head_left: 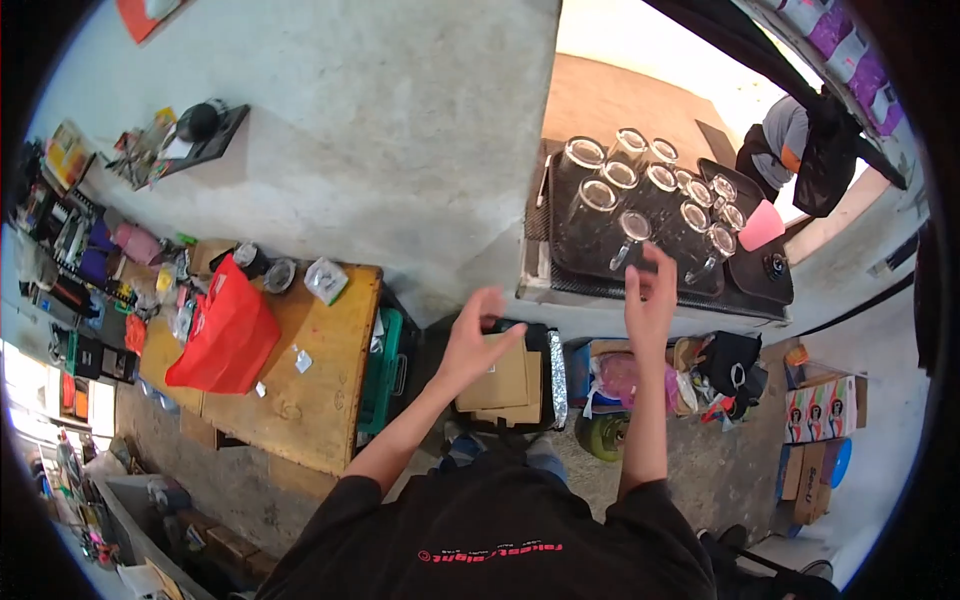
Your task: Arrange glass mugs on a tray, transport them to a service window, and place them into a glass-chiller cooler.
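My right hand point(651, 296) is raised at the front edge of a black tray point(600, 255), thumb and fingers apart with nothing between them. Closest to its fingertips stands an upside-down glass mug point(635, 225), its handle turned towards me. Whether a fingertip touches the tray's edge I cannot tell. Several more clear glasses point(598, 196) and mugs rest bottom-up on the same tray. My left hand point(484, 334) hangs empty in the air, fingers spread, above a black insulated bag point(556, 375) with flat cardboard point(491, 384) in it.
A pink cup point(761, 225) stands right of the glasses, by a second dark tray point(757, 277). To the left, a wooden table point(315, 397) bears a red bag point(232, 337). A green gas cylinder point(600, 435) is on the floor. Beyond the opening is a person point(784, 142).
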{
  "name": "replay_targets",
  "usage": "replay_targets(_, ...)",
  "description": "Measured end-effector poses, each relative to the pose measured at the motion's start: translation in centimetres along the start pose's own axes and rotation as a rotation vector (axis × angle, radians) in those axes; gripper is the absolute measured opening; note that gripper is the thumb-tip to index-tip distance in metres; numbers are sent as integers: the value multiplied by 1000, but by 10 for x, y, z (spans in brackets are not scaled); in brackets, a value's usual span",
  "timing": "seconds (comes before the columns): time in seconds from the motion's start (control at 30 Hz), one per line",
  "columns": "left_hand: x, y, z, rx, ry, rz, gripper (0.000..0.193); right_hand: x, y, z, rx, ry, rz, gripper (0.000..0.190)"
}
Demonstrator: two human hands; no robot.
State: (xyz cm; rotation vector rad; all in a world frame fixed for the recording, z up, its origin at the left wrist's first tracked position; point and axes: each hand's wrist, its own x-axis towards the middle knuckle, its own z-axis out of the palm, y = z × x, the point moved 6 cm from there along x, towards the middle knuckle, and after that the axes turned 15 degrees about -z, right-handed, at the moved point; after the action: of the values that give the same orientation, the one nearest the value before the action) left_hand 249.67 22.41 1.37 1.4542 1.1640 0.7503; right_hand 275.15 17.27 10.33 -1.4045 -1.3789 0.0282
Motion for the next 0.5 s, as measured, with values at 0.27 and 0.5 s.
replay_targets(0.27, 130, 81, 75, 300, 297, 358, 88, 174, 22, 49, -454, -855, -524, 56)
replay_targets(0.5, 152, 68, 95, 285, 148, 245, 78, 184, 35, 71, -621, -1364, -527, 63)
